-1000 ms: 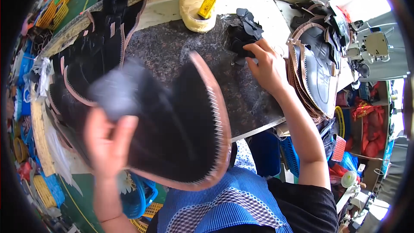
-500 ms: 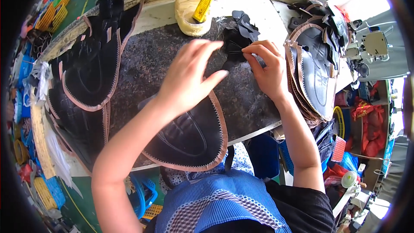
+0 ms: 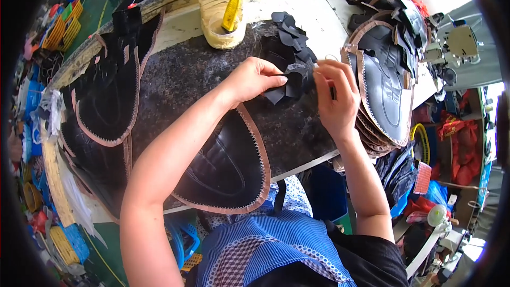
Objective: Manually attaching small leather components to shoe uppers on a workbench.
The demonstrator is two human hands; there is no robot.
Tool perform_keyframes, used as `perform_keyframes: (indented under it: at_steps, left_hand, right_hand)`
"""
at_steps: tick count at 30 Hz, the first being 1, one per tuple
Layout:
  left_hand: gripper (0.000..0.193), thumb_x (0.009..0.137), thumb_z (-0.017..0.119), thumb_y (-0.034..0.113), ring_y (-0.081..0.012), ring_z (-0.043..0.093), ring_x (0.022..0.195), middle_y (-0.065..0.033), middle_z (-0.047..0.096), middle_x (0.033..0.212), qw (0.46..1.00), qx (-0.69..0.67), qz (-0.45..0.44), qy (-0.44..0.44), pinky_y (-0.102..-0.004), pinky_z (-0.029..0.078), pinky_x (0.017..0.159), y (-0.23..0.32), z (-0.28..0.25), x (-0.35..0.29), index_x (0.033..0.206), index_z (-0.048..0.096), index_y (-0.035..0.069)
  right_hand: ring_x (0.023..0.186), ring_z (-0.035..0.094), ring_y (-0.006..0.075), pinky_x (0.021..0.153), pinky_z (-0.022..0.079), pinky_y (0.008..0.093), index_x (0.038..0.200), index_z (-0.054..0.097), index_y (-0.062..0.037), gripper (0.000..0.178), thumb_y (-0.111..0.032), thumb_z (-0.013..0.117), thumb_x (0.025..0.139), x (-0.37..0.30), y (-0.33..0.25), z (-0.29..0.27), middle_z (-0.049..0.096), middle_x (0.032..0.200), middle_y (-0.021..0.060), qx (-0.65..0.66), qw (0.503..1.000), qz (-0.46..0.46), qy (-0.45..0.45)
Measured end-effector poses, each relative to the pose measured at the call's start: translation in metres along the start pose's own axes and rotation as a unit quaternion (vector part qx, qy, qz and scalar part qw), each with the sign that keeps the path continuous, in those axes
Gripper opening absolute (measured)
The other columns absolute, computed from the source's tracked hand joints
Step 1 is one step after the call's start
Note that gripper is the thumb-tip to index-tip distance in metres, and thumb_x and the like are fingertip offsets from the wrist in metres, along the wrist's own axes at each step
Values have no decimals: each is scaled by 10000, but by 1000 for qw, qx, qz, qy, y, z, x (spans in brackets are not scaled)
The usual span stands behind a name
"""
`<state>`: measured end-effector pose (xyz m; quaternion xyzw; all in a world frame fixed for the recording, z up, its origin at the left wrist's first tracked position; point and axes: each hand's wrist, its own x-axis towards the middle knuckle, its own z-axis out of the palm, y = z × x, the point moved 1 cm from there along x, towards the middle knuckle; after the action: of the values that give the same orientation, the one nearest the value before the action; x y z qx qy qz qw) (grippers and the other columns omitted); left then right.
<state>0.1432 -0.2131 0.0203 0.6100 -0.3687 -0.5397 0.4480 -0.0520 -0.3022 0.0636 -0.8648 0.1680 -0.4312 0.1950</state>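
Observation:
My left hand (image 3: 254, 81) is closed, thumb and fingertips pinching the edge of a small black piece (image 3: 281, 78). Beside it, my right hand (image 3: 338, 95) has its fingers curled together, tips near the right side of a pile of small black pieces (image 3: 289, 34). Whatever my right fingers hold is too small to make out. Just below my left wrist a black shoe upper (image 3: 226, 167) with a brown zigzag-stitched edge lies at the front of the table, partly covered by my forearm.
More shoe uppers (image 3: 109, 98) overlap at the left, and a thick stack of uppers (image 3: 385, 93) stands at the right. A glue-crusted cream container (image 3: 208, 13) holding a yellow tool (image 3: 232, 8) stands at the back. The dark work surface (image 3: 178, 66) ends at a pale front edge.
My left hand has moved right and down and closed from spread fingers into a pinch on a small black piece. My right hand has shifted slightly lower. The view has shifted a little.

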Motion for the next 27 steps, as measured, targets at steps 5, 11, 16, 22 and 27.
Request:
perform_keyframes:
  at_steps: [5,11,16,22,27]
  left_hand:
    - [230,1030,671,216,-24,574,821,41,699,873,980,134,147,16,-231,493,745,14,6,-3,1054,739,-2]
    - [304,1073,607,259,-20,540,813,65,660,853,983,133,123,33,-249,475,713,6,14,10,1009,721,-16]
    - [347,999,645,284,-305,682,641,-156,687,677,939,245,217,105,-405,488,598,12,33,25,829,698,-14]
    - [173,963,645,194,-369,706,922,-170,714,925,850,425,244,195,-488,558,801,-6,34,33,919,678,30]
    - [390,896,642,-20,-304,636,1136,-131,623,1186,773,487,338,224,-416,534,974,11,20,7,1272,602,74]
  right_hand:
    - [898,684,283,774,576,358,1049,737,-69,208,-30,754,846,2,14,11,724,976,70,-52,990,-89,-101]
    - [889,659,267,764,558,368,943,686,-58,146,-13,756,824,3,12,8,693,967,60,-96,988,-92,-77]
    - [860,631,317,776,530,399,955,637,-21,201,61,727,795,-6,8,-7,660,975,112,-91,986,-135,-44]
    - [764,646,192,658,517,300,1022,605,-11,141,85,631,922,-19,-18,-37,676,945,112,62,995,53,54]
    - [739,704,129,655,580,235,1127,598,0,118,-59,634,1032,-15,-3,-19,684,931,71,308,907,285,37]
